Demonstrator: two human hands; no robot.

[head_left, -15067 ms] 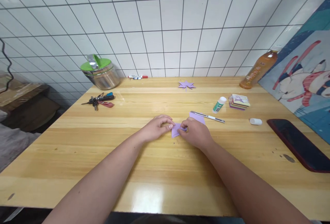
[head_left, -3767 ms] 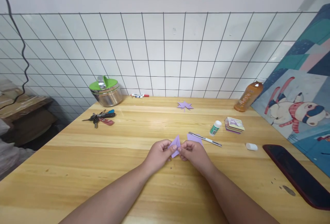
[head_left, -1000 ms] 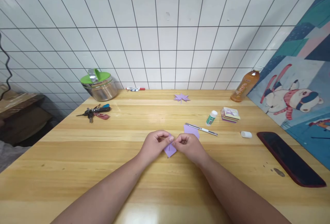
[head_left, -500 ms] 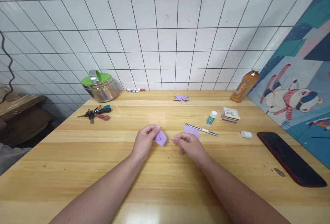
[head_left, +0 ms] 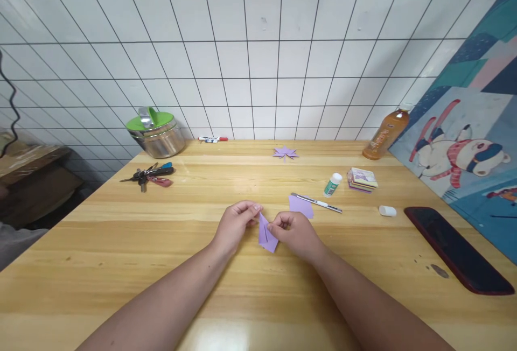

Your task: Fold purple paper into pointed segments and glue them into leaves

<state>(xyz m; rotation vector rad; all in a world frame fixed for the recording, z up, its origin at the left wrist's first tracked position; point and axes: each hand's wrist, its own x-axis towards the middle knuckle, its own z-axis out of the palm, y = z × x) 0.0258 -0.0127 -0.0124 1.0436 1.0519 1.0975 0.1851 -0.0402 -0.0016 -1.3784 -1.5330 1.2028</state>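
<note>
A folded piece of purple paper (head_left: 266, 237) is held just over the table between my two hands. My left hand (head_left: 238, 225) pinches its upper tip between thumb and fingers. On its right edge, my right hand (head_left: 297, 234) has thumb and forefinger closed on the paper. A crease or slit runs down the middle of the piece. Just beyond my right hand lies a flat purple sheet (head_left: 299, 208), with a slim silver-and-white pen or cutter (head_left: 317, 202) across its upper edge.
A glue stick (head_left: 333, 184), its white cap (head_left: 388, 211), a stack of paper (head_left: 362, 179) and a phone (head_left: 458, 248) lie to the right. Farther back are a purple paper leaf (head_left: 285, 152), a marker (head_left: 212, 139) and a bottle (head_left: 386, 133). Keys (head_left: 149, 175) and a green-lidded pot (head_left: 155, 134) stand left.
My left hand has brought the folded paper to the right and nearer to me. My right hand, apart from it before, now grips its right edge.
</note>
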